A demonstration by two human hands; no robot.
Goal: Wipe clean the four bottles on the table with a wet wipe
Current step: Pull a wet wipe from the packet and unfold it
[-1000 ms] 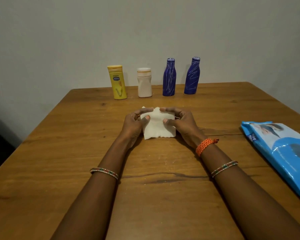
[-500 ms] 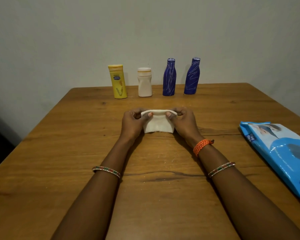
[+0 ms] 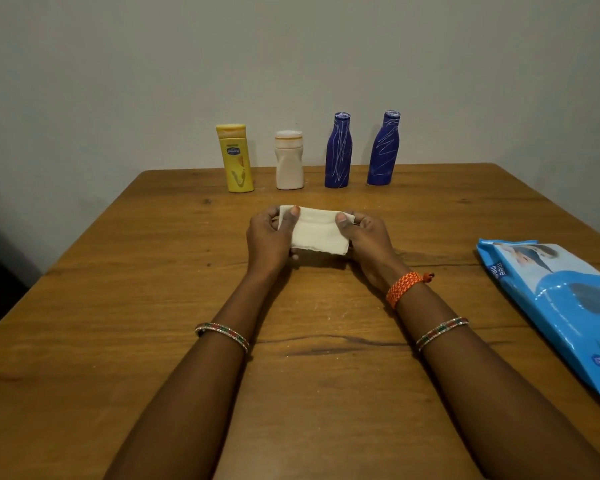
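Folded wet wipe [image 3: 317,231] held between both hands over the middle of the wooden table [image 3: 118,306]

The left hand [image 3: 269,239] pinches its left edge and the right hand [image 3: 368,237] its right edge, thumbs on top. Beyond, along the far edge, stand a yellow bottle [image 3: 236,159], a white bottle [image 3: 289,161] and two blue bottles [image 3: 338,152] [image 3: 383,150]; a blue wipes pack [image 3: 561,306] lies at the right
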